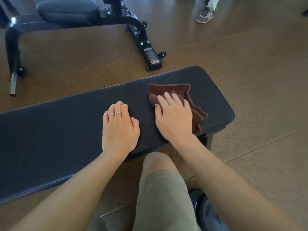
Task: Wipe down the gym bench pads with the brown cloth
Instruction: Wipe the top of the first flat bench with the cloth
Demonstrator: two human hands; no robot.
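- The crumpled brown terry cloth [176, 99] lies near the right end of the long flat black padded bench [66, 134], right of centre frame.
- The right hand [175, 115] presses it, fingers straight and slightly spread.
- The left hand [119, 127] rests on bare pad just beside, fingers curled, holding nothing.
- The pad's long axis runs toward lower left, so unwiped length likely lies that way.

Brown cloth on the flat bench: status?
Right hand presses crumpled brown cloth flat on the black padded flat bench, near its right end. Left hand rests bare on the pad beside it. Nothing blocking.
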